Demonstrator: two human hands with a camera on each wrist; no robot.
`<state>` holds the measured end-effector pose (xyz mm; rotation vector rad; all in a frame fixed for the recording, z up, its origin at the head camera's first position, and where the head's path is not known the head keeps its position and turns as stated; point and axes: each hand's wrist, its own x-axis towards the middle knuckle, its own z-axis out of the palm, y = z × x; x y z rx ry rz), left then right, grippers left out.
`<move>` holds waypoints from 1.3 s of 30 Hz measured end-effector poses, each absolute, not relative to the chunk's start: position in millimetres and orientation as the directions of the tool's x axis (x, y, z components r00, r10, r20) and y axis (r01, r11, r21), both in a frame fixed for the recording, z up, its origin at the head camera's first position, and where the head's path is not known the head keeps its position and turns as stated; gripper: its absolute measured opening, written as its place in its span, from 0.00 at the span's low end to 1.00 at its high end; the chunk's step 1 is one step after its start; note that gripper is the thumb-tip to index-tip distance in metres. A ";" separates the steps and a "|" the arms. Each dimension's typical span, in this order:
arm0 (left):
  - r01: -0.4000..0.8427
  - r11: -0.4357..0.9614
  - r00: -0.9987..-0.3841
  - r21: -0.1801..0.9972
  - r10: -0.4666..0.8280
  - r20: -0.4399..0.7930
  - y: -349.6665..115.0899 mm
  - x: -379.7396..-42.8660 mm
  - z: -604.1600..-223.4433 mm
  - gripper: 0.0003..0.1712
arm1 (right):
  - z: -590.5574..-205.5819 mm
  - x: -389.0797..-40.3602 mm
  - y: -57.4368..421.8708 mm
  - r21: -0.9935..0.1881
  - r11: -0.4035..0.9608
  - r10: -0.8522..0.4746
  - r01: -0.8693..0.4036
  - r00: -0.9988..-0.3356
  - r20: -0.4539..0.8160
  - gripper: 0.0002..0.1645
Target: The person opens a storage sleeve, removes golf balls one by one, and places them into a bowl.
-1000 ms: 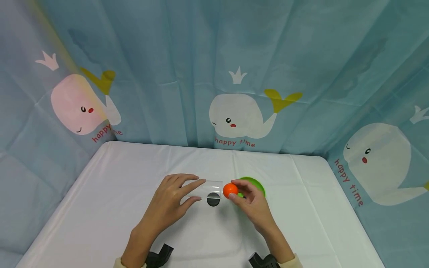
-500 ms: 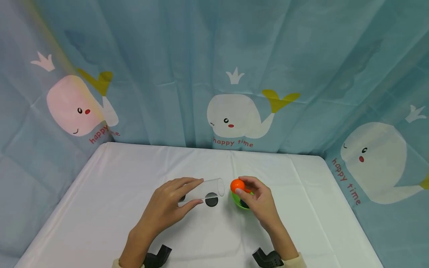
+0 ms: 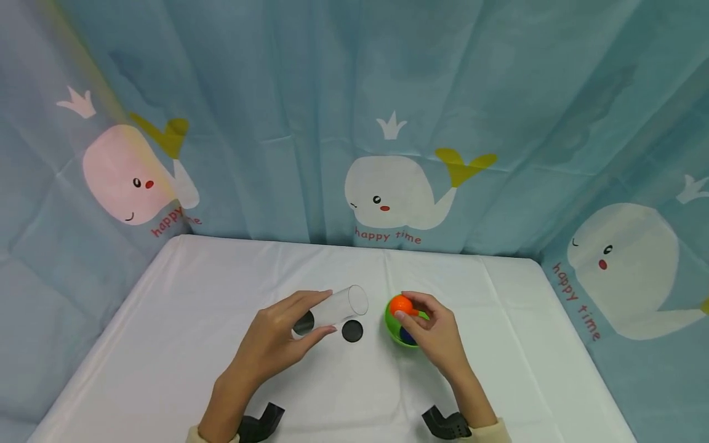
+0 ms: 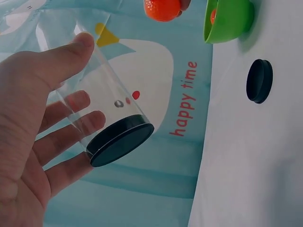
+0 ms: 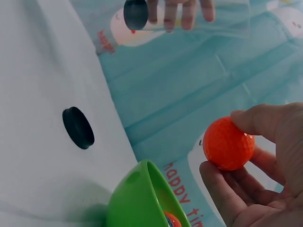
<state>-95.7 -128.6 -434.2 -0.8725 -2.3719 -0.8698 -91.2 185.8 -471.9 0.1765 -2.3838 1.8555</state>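
Observation:
A clear tube (image 3: 339, 307) is held between thumb and fingers of my left hand (image 3: 274, 329). The tube tilts, its uncapped mouth up and to the right; a black cap (image 4: 124, 145) closes its lower end. With fingertips and thumb, my right hand (image 3: 437, 329) pinches an orange dimpled golf ball (image 5: 228, 143). That hand is above a green bowl (image 3: 391, 329), partly covering it in the head view. Inside the bowl show a dark blue ball (image 3: 407, 336) and some orange. The tube appears to have no ball in it.
A loose black cap (image 3: 352, 331) lies on the white tablecloth (image 3: 221, 289) between the hands, left of the bowl. A blue curtain (image 3: 277, 184) with printed whales surrounds the table at the back and sides.
The golf ball has moved from the tube's mouth rightward to over the bowl, in my right hand. My left hand has tipped the tube from near level to mouth-up.

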 end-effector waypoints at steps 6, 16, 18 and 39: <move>0.680 0.624 -0.700 0.385 0.395 0.595 -126.8 -99.7 -438.3 0.36 | -479.2 -91.8 188.6 -0.904 0.358 0.009 -0.233 -0.967 0.253 0.23; 0.656 0.619 -0.733 0.432 0.384 0.562 -127.1 -105.0 -444.8 0.36 | -486.0 -96.3 188.9 -0.839 0.449 -0.010 -0.307 -0.941 0.339 0.22; 0.650 0.608 -0.743 0.456 0.384 0.548 -127.0 -106.3 -447.9 0.36 | -485.6 -95.9 188.6 -0.832 0.464 -0.012 -0.305 -0.941 0.339 0.22; 0.537 0.526 -0.843 0.659 0.362 0.398 -127.9 -111.2 -469.8 0.37 | -483.9 -96.1 186.8 -0.677 0.621 -0.081 -0.394 -0.892 0.445 0.24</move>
